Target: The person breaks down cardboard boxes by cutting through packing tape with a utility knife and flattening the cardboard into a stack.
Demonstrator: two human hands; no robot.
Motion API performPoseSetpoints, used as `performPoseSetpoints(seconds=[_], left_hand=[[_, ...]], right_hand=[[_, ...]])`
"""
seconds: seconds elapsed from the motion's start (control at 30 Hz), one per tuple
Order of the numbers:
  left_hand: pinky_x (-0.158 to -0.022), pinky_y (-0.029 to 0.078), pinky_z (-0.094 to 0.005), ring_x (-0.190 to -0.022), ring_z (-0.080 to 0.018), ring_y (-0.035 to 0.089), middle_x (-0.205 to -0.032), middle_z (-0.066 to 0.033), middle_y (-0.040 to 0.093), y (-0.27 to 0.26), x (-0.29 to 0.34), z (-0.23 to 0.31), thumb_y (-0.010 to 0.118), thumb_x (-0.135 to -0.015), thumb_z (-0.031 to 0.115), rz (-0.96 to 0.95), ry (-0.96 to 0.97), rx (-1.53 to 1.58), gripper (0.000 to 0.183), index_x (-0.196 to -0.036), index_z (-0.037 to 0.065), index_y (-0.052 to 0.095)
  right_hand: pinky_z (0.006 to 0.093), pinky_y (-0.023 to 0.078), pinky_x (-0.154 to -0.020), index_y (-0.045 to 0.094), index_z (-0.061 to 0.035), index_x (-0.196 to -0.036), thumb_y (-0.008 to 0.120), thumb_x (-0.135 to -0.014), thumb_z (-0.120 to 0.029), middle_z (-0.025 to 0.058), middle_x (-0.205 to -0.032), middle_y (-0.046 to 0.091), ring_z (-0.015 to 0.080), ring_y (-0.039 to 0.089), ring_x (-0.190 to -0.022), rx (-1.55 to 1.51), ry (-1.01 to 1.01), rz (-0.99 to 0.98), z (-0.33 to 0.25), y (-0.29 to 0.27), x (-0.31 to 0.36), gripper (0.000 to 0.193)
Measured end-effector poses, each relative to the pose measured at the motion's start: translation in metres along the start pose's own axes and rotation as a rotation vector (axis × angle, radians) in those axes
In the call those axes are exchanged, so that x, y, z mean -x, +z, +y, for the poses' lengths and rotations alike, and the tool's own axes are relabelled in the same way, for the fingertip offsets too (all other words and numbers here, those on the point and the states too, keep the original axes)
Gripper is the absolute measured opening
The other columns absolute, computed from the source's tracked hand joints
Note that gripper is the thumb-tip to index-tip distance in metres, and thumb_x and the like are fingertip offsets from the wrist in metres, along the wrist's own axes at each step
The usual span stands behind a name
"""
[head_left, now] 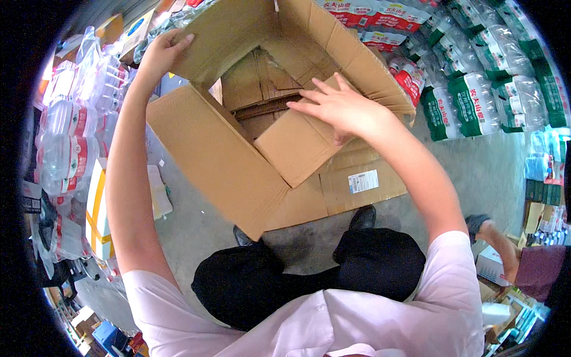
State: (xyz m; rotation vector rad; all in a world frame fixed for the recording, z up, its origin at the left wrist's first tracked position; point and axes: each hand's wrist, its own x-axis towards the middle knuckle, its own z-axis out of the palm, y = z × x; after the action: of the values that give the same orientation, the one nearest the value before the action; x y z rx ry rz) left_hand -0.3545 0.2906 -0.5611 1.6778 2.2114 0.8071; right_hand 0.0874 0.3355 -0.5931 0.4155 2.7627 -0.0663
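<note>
A large brown cardboard box stands on the floor in front of me with its top flaps apart. At its far left edge, my left hand is closed on the cardboard, the thumb inside and the fingers partly hidden behind. My right hand lies over an inner flap with its fingers spread. That flap slants down into the box. Folded cardboard and a dark gap show deeper inside. A white printed label is stuck on the near right panel.
Stacked packs of large water bottles line the far right. More plastic bottles stand at left, beside a white box with yellow tape. Another person's arm reaches in at right. My shoes are close to the box.
</note>
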Motion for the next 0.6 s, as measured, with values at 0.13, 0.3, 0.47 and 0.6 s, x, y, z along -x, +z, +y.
performPoseSetpoints(seconds=[0.13,0.3,0.47,0.6], left_hand=[[-0.087,0.055,-0.0319,-0.093,-0.0154,0.071,-0.107,-0.0093,0.078,-0.027,0.011,0.016,0.073,-0.101,0.044,-0.031,-0.033,0.143,0.055,-0.134,0.0,0.07],[-0.085,0.056,-0.0342,-0.091,-0.0183,0.073,-0.103,-0.0092,0.079,-0.053,0.032,0.049,0.073,-0.1,0.044,0.056,0.0,0.052,0.055,-0.131,-0.001,0.071],[-0.088,0.056,-0.0339,-0.094,-0.0169,0.072,-0.11,-0.009,0.078,-0.107,0.055,0.083,0.074,-0.1,0.04,0.185,0.209,-0.078,0.054,-0.135,-0.001,0.068],[-0.087,0.055,-0.0299,-0.093,-0.0133,0.069,-0.107,-0.0085,0.077,-0.144,0.083,0.118,0.075,-0.101,0.03,0.255,0.398,-0.073,0.046,-0.134,-0.001,0.069]], right_hand=[[0.0542,0.04,-0.117,0.047,-0.0155,-0.158,0.099,-0.056,-0.019,0.011,-0.138,0.062,0.0338,0.055,-0.133,-0.055,-0.002,0.145,-0.009,0.009,0.009,0.114],[0.0443,0.048,-0.097,0.074,-0.0058,-0.102,0.076,-0.077,-0.012,0.0077,-0.104,0.063,0.0284,0.06,-0.11,-0.122,-0.056,0.345,-0.022,-0.013,0.085,0.027],[0.0413,0.048,-0.088,0.076,-0.0083,-0.089,0.073,-0.07,-0.007,0.0068,-0.095,0.056,0.0272,0.058,-0.102,-0.01,0.077,0.381,-0.032,-0.054,0.161,0.02],[0.0432,0.05,-0.085,0.077,-0.0088,-0.093,0.073,-0.064,-0.001,0.0081,-0.094,0.056,0.0297,0.06,-0.098,0.086,0.23,0.489,-0.024,-0.073,0.21,0.03]])
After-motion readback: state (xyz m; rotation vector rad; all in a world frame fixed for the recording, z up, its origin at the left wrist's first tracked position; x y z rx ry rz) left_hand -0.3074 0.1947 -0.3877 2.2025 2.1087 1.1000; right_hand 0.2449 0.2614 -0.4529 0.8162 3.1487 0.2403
